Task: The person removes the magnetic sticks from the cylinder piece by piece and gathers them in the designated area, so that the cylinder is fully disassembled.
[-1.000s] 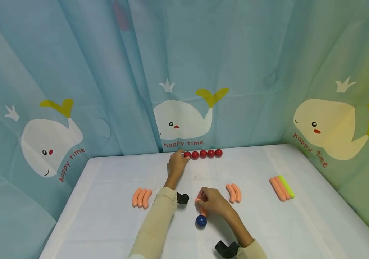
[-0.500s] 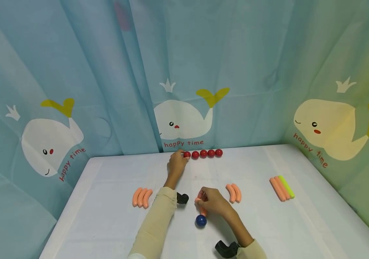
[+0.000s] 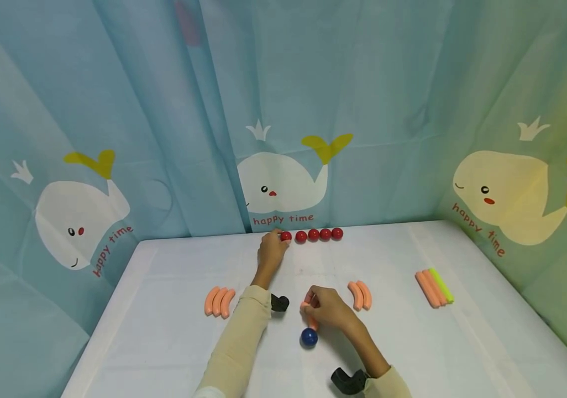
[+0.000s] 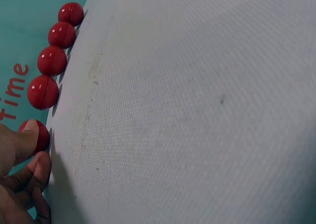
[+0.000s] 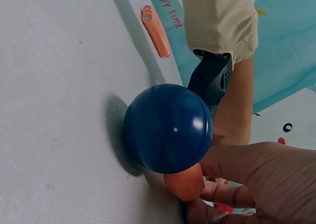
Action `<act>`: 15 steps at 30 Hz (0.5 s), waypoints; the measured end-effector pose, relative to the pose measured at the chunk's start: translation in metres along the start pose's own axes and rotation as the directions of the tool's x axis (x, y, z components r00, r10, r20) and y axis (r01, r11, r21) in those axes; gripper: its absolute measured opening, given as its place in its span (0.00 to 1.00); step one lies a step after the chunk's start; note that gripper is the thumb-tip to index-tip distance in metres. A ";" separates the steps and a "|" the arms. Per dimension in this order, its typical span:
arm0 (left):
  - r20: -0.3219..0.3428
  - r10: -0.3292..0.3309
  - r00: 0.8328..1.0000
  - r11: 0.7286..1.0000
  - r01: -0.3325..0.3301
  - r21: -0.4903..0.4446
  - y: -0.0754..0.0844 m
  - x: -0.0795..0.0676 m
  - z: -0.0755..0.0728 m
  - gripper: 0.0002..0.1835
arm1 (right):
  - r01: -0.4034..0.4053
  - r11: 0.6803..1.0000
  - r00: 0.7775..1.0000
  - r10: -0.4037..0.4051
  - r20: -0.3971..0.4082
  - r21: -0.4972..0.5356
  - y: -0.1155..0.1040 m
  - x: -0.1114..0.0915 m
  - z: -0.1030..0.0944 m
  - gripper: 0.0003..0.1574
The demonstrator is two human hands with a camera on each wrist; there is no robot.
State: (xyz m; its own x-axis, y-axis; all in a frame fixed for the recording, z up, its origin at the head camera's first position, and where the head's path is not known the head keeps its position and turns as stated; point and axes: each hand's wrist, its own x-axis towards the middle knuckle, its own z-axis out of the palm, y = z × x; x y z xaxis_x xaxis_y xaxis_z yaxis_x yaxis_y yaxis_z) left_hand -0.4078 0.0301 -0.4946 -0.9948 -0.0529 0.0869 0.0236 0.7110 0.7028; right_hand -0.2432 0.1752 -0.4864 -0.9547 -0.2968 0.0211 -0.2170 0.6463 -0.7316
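Note:
At the back edge of the table, my left hand (image 3: 271,251) pinches the leftmost red ball (image 3: 285,236). In the left wrist view, thumb and fingers hold that ball (image 4: 43,139), a small gap from a row of several other red balls (image 4: 52,61). Nearer the middle, my right hand (image 3: 330,307) pinches a pinkish-orange sausage-shaped piece (image 3: 312,323), partly hidden by the fingers. A shiny dark blue ball (image 3: 309,337) sits at the piece's near end. Seen from the right wrist, the blue ball (image 5: 168,128) covers much of the piece.
Three curved sausage pieces (image 3: 220,302) lie left of the left forearm, and two more (image 3: 360,296) right of my right hand. Farther right are straight orange sticks (image 3: 430,289) beside a yellow-green stick (image 3: 441,286). A whale-print curtain (image 3: 383,182) borders the white table (image 3: 388,354).
My left hand has shifted the leftmost red ball slightly left, widening its gap from the row. The right hand, sausage piece and blue ball stay about where they were.

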 end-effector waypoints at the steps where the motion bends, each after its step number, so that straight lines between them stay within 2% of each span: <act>1: -0.002 0.006 1.000 1.000 -0.006 -0.001 0.000 0.000 0.000 0.20 | 0.009 1.000 1.000 -0.009 -0.003 -0.001 0.000 0.000 0.000 0.07; 7: -0.023 0.030 0.999 0.999 -0.030 0.011 0.000 -0.001 0.001 0.18 | 0.044 0.999 0.999 -0.044 -0.016 -0.011 0.000 -0.001 -0.001 0.07; 15: -0.036 0.044 0.998 0.998 -0.042 0.039 0.003 -0.004 0.002 0.18 | 0.020 0.999 0.999 -0.021 -0.025 -0.031 -0.001 -0.001 -0.001 0.07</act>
State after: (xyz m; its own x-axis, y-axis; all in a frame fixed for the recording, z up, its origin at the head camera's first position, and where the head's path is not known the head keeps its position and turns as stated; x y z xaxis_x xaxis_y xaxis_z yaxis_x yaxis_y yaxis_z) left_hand -0.4043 0.0341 -0.4940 -0.9887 -0.0469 0.1427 0.0617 0.7394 0.6705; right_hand -0.2417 0.1752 -0.4852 -0.9548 -0.2925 0.0536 -0.2425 0.6616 -0.7095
